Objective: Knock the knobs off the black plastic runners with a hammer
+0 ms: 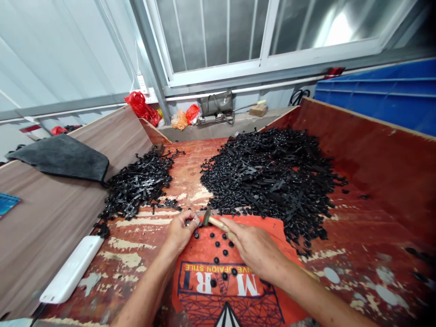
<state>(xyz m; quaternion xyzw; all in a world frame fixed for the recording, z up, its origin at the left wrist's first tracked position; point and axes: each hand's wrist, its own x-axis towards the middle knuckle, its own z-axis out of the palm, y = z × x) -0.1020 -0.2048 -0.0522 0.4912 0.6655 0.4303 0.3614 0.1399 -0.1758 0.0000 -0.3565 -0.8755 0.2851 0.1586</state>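
My right hand [254,245] is wrapped round the wooden handle of a small hammer [206,217], its head close to my left fingertips. My left hand [182,230] is pinched at the far edge of a red printed cloth [269,231]. A small black part shows at its fingers, mostly hidden, so I cannot tell its exact kind. Several round black button-like pieces [216,260] lie scattered on the cloth between my forearms. Just beyond the hammer spreads a large heap of small black parts [262,168], some round and some flat and strip-like.
A smaller pile of black strip-like parts [141,181] lies at the left. A white elongated device [73,268] rests on the worn red tabletop [126,247]. Wooden side boards [371,168] border the work area. A grey cloth [64,156] hangs over the left board; a blue crate [378,97] stands right.
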